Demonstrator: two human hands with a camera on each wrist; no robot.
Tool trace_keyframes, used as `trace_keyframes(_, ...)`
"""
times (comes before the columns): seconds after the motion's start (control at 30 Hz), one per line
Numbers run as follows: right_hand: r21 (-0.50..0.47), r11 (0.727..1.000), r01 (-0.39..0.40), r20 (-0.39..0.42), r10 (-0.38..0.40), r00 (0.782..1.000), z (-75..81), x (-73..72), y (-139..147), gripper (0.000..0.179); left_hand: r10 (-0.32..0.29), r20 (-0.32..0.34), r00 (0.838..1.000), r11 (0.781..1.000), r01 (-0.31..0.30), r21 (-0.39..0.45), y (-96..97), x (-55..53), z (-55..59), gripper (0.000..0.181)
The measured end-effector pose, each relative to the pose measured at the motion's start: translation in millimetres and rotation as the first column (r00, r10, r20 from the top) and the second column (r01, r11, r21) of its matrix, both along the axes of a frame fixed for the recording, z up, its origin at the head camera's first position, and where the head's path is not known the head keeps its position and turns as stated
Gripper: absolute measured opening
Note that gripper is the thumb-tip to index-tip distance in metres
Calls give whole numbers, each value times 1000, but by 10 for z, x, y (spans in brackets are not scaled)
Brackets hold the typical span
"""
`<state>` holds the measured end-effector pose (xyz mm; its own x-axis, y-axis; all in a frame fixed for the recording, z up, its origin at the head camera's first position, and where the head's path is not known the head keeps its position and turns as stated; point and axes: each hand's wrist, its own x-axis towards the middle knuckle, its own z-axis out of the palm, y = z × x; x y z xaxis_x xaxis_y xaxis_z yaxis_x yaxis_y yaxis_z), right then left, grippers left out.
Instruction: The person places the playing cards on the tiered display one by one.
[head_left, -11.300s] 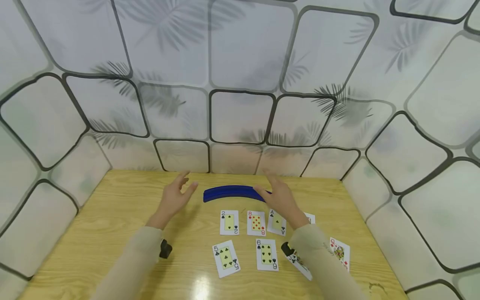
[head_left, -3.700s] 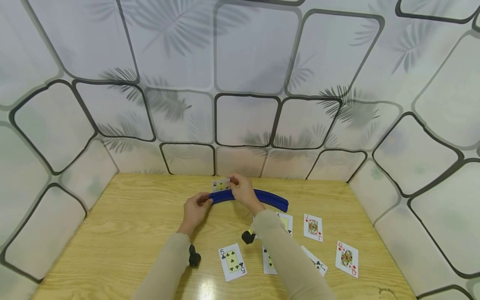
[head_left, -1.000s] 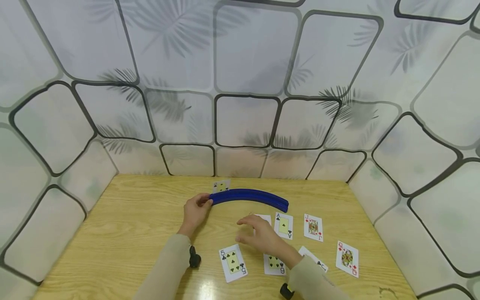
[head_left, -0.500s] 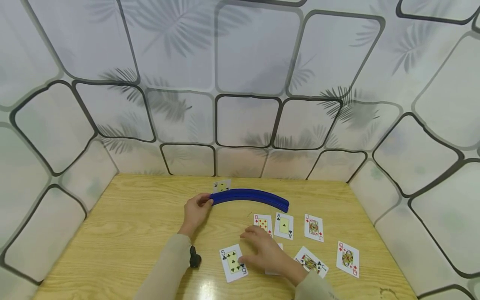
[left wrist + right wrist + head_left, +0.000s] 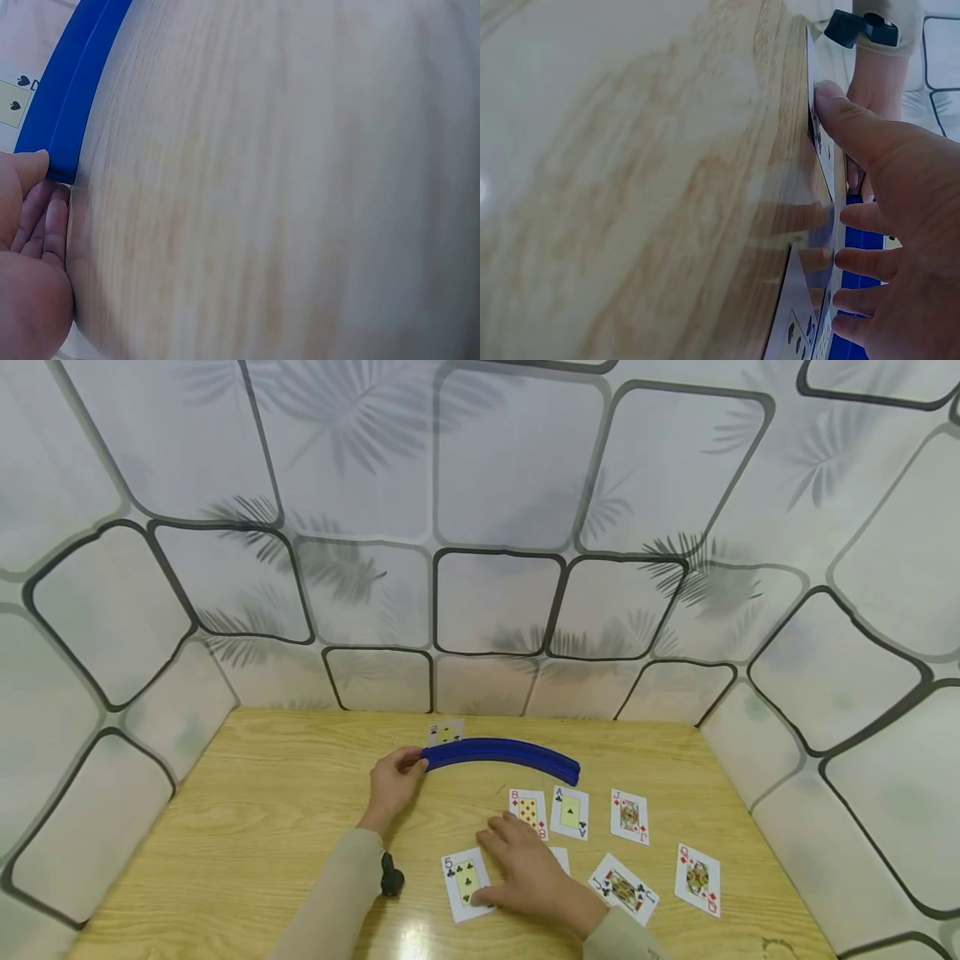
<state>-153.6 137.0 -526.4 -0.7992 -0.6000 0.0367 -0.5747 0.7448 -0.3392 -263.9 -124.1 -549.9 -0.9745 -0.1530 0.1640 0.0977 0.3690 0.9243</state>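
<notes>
My left hand (image 5: 393, 787) pinches the left end of a blue curved playing card holder (image 5: 504, 750); in the left wrist view the thumb lies on the holder (image 5: 71, 90). A two of spades (image 5: 445, 732) stands upright at the holder's left end. My right hand (image 5: 527, 870) is spread low over the table, thumb tip on the lower right corner of the five of clubs (image 5: 459, 878). The right wrist view shows that thumb against the card (image 5: 821, 154) and the other fingers spread. A card (image 5: 561, 858) lies mostly hidden beneath the right hand.
Face up on the wooden table (image 5: 247, 827) lie an eight of diamonds (image 5: 528, 810), ace of clubs (image 5: 570, 812), jack of diamonds (image 5: 629, 816), jack of clubs (image 5: 624, 889) and queen of diamonds (image 5: 697, 878). A patterned wall covering (image 5: 487, 602) encloses the back and sides.
The two of spades went from the table into the card holder, and my right hand let it go. That hand then came back to the five of clubs. My left hand stays on the holder.
</notes>
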Motion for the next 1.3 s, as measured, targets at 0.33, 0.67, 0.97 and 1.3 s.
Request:
trace_keyframes(0.33,-20,1000,0,30,1,1000,16,19,-14,83,-13,-5,1000,1000,12,-2,0,1,0,26)
trace_keyframes(0.67,-31,1000,6,9,-5,1000,11,-19,-32,76,-10,-3,1000,1000,10,-3,0,9,1,26)
trace_keyframes(0.97,-68,997,33,44,-30,999,41,-43,-75,75,-8,-2,1000,1000,8,-4,-2,7,-5,26)
trace_keyframes(1.3,-175,976,128,133,-106,985,41,-88,-140,53,5,-5,1000,1000,-5,-25,1,7,-22,25)
